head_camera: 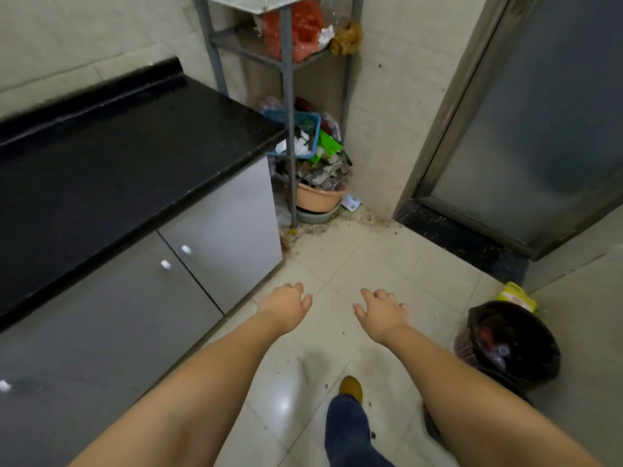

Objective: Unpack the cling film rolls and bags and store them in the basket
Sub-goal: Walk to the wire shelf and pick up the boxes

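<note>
A blue plastic basket [312, 120] sits on the middle shelf of a grey metal rack [287, 96] in the corner, with white crumpled plastic and green packaging [328, 144] in and beside it. Both my arms reach forward over the floor, well short of the rack. My left hand [285, 303] is empty with its fingers loosely curled and apart. My right hand [381, 310] is also empty, fingers spread. No cling film roll can be made out clearly.
A black countertop [118, 146] over grey cabinet doors [209, 237] runs along the left. Orange bags [300, 28] fill the rack's upper shelf; a pink basin [318, 197] stands at its foot. A black-lined bin [509, 342] stands right. A frosted door [539, 129] is beyond.
</note>
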A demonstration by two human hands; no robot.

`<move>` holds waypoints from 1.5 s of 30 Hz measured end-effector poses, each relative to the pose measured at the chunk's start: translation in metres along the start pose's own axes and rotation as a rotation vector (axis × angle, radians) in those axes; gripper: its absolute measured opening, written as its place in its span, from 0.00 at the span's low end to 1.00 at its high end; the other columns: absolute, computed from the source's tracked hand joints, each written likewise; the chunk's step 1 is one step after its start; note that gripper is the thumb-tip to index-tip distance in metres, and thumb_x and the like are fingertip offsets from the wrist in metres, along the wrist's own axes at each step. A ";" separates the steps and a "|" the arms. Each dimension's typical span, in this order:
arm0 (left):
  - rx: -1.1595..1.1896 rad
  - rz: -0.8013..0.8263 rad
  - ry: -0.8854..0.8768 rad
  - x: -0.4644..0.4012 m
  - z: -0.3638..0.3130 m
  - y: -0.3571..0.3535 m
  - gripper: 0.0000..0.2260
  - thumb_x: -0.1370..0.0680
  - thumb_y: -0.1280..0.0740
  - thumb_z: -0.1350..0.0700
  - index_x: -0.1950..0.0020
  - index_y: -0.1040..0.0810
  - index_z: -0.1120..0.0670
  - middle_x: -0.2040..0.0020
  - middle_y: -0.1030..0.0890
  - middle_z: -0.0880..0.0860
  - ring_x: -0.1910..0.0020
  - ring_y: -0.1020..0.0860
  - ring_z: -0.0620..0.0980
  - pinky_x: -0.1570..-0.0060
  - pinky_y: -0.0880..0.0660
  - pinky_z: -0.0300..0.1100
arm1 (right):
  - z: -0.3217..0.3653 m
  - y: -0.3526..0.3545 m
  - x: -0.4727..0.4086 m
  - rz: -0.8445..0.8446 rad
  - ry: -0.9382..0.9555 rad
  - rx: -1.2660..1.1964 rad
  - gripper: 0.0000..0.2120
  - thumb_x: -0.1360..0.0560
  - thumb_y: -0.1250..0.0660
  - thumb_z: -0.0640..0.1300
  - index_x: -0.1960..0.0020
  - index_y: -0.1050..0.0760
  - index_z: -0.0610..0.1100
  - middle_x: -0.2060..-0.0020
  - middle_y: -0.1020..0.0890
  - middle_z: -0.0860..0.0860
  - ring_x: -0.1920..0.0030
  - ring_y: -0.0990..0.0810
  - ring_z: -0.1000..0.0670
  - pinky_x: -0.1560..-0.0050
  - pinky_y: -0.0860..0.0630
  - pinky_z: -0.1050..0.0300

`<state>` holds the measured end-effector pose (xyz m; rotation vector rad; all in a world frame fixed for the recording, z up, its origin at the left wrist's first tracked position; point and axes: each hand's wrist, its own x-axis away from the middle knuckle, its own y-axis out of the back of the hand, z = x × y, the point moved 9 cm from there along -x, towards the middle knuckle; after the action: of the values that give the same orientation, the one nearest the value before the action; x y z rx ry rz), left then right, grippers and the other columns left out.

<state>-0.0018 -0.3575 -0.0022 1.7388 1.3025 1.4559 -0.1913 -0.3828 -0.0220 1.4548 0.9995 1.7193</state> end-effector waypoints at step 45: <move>1.581 -0.853 0.445 -0.546 0.157 0.675 0.22 0.24 0.36 0.45 0.33 0.33 0.54 0.42 0.25 0.57 0.50 0.26 0.55 0.56 0.26 0.50 | 0.343 0.718 -0.624 -0.387 0.774 0.145 0.30 0.26 0.41 0.58 0.29 0.40 0.45 0.34 0.26 0.43 0.37 0.27 0.42 0.43 0.28 0.49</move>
<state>0.3956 -1.0906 0.2873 1.0062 3.3466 0.0812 0.2387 -1.2248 0.3361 0.5720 1.6994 1.9565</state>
